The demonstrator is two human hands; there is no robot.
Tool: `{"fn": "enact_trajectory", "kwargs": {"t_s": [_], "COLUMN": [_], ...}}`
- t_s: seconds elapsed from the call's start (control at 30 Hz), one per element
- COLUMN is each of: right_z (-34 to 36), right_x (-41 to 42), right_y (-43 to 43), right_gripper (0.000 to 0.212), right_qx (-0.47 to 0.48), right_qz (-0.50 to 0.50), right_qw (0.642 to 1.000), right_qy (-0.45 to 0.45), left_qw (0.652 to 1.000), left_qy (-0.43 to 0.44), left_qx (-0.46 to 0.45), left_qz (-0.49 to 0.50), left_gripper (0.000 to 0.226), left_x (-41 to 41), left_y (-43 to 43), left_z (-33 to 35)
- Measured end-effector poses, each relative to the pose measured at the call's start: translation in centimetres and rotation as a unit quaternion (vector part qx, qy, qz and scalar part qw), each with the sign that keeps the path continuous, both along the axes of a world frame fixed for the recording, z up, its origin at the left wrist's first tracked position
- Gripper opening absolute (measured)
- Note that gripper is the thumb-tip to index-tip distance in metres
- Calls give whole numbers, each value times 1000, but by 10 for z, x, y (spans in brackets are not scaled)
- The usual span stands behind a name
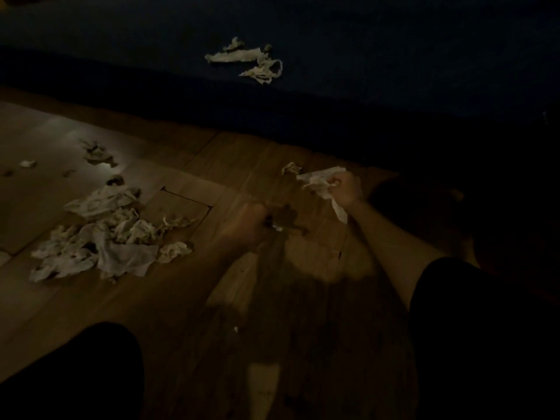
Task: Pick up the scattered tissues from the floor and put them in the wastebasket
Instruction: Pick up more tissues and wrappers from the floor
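The room is dark. My right hand [347, 189] is shut on a bunch of white tissue [322, 184], a strip of which hangs below the wrist. One small crumpled tissue [291, 168] lies on the wood floor just left of that hand. My left hand [251, 221] is a motion blur over the floor at mid frame; its fingers cannot be made out. A big heap of crumpled tissues [103, 237] lies on the floor at the left. More tissues [251, 63] rest on the dark blue surface at the back. No wastebasket is visible.
Small tissue scraps [28, 164] and a crumpled piece [98, 153] lie at the far left. A dark blue rug or bed edge [394, 86] runs across the back. My dark-clothed knees [75, 374] fill both lower corners. The right side is in deep shadow.
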State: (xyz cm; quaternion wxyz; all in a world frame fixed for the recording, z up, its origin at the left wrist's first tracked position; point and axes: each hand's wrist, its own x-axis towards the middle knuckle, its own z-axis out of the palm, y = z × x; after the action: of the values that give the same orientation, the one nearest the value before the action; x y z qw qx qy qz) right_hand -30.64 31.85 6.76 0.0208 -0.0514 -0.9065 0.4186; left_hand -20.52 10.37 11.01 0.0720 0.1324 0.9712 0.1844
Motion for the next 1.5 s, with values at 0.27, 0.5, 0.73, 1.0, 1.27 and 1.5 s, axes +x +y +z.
{"fn": "enact_trajectory", "kwargs": {"t_s": [0.27, 0.5, 0.73, 1.0, 1.27, 1.5], "right_z": [-15, -64, -1, -7, -46, -108], "right_x": [-39, -9, 26, 15, -79, -45], "right_y": [-22, -41, -26, -2, -38, -86], "right_gripper": [36, 11, 25, 14, 38, 32], "right_qx": [86, 122, 208, 204, 227, 310], "right_qz": [41, 67, 152, 76, 29, -22], "right_qw": [991, 987, 964, 971, 972, 951], "right_qy": [-96, -83, -61, -96, -51, 10], "left_qw": [994, 1000, 999, 994, 992, 990], "left_qy": [100, 24, 19, -10, 26, 20], "left_qx": [-34, -10, 33, -31, -1, -39], "left_qz": [5, 15, 25, -108, -126, -132], "left_gripper": [17, 21, 47, 64, 24, 23], "left_x": [-46, -88, -168, -240, -260, -247], "left_y": [-43, -53, -27, 15, -7, -58], "left_z": [27, -11, -28, -73, -99, -79]}}
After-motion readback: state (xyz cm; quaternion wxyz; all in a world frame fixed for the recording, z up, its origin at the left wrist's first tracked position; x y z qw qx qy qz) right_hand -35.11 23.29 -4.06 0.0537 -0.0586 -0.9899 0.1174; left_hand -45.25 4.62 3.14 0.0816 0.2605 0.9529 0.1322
